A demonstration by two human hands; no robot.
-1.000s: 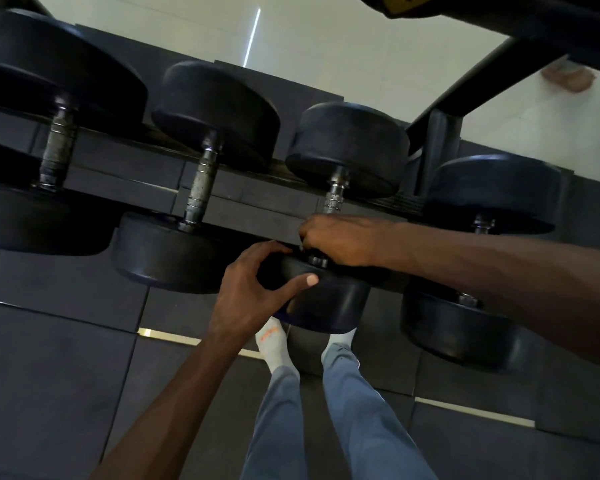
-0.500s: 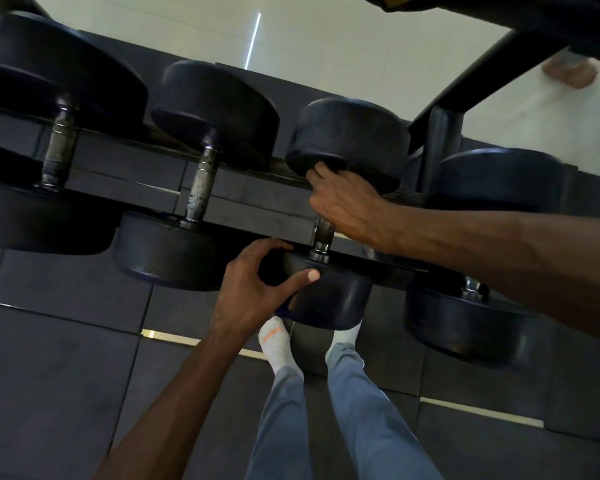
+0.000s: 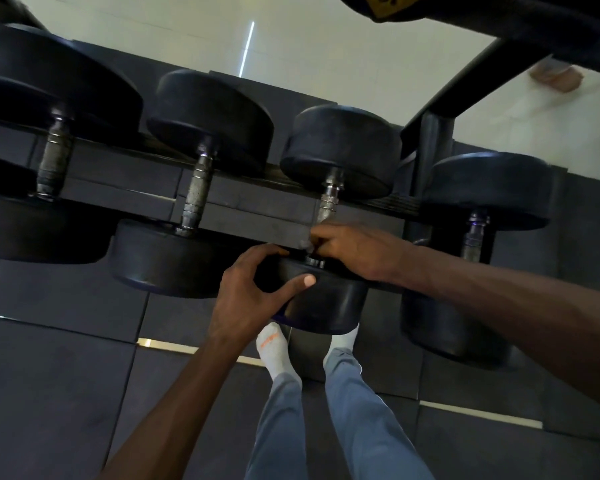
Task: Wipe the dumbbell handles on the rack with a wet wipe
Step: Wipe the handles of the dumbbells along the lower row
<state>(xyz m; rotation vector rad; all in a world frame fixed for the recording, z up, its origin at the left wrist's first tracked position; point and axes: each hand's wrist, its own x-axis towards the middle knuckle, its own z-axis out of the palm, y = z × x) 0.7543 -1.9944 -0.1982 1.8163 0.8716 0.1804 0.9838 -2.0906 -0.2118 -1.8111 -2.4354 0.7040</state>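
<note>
I look down at a dark rack (image 3: 243,216) holding a row of black dumbbells, my legs and white socks below.

My right hand (image 3: 357,249) is curled around the near end of the third dumbbell's metal handle (image 3: 328,202), just above the near weight head (image 3: 323,299). A small pale scrap at my fingertips may be the wet wipe (image 3: 305,244); most of it is hidden, so I cannot be sure. My left hand (image 3: 253,292) grips the rim of that same weight head, thumb on top and fingers curved over its far edge, steadying it. The two hands sit close together without touching.

What could go wrong: my fingers work in the narrow gap between handle, weight head and rack edge, so if the dumbbell rolls or slides, they could get pinched. My feet stand directly beneath the weight, which matters if it slips off the rack. The wipe could also bunch up or snag on the ridged metal, leaving part of the handle uncleaned.

Compared with half a second ago, my right hand has slid from the far end of the handle down to the near end. My left hand has stayed where it was.
</note>
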